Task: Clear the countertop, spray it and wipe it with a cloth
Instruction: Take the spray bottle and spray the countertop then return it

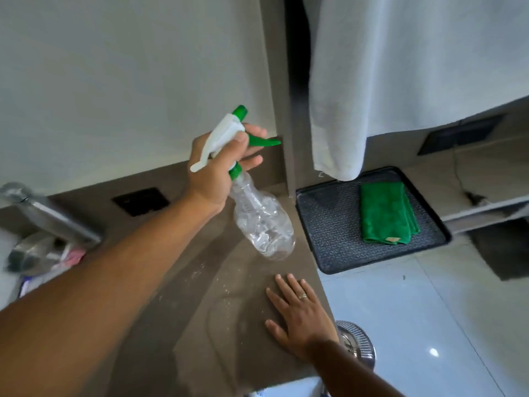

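My left hand [220, 170] is wrapped around the neck of the spray bottle [257, 213], fingers curled by the green trigger, with the bottle lifted clear of the worktop [183, 305]. The bottle hangs tilted: its clear body slopes down and to the right toward the worktop's right end, and the green nozzle points up and away toward the wall. I'd judge the nozzle has to swing down before any spray lands where I want it. Fine white droplets or specks already lie on the brown surface between my two arms, so some of it looks sprayed, though I cannot tell how evenly.

My right hand [300, 313] lies flat, fingers spread, palm pressed on the worktop near its right edge, holding nothing.

What the next move turns on is the green cloth [386, 213]. It sits folded on the black tray [323, 224], beyond the worktop's right end and lower down, its long side running away from me. It lies forward and to the right of my free right hand, well apart from it. The right hand is the nearer one and the empty one, so I judge it should fetch the cloth.
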The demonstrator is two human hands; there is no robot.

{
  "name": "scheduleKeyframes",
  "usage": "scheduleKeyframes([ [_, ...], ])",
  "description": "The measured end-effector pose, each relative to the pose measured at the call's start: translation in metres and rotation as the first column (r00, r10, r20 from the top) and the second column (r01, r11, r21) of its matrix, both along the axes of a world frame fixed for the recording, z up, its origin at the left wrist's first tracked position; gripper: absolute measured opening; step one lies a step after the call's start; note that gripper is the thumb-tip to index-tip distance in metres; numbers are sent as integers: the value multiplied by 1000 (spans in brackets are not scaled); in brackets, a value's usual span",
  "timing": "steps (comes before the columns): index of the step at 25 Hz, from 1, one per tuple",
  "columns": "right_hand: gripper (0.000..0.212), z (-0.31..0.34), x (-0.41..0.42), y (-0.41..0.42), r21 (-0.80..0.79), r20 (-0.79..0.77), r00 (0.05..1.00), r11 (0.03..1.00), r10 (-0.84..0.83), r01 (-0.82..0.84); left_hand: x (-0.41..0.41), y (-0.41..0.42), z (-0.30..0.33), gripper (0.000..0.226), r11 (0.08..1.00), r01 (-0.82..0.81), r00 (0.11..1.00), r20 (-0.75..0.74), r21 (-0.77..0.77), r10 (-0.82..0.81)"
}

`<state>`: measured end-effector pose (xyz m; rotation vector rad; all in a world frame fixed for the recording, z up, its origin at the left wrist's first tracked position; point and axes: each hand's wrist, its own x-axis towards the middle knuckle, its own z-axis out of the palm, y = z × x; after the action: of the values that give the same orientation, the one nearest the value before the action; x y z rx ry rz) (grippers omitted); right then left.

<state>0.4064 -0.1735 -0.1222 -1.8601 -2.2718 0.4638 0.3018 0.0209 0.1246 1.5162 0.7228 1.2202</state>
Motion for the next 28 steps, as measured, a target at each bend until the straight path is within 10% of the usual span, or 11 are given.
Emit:
scheduleKeyframes([
  [11,66,-7,-1,4,-30,25,998,998,-61,62,153,59,-77,16,917,390,921,36,-85,-388],
  [28,65,-10,-2,5,-38,48,997,998,-56,58,128,69,-123,13,990,122,955,-280,67,-98],
])
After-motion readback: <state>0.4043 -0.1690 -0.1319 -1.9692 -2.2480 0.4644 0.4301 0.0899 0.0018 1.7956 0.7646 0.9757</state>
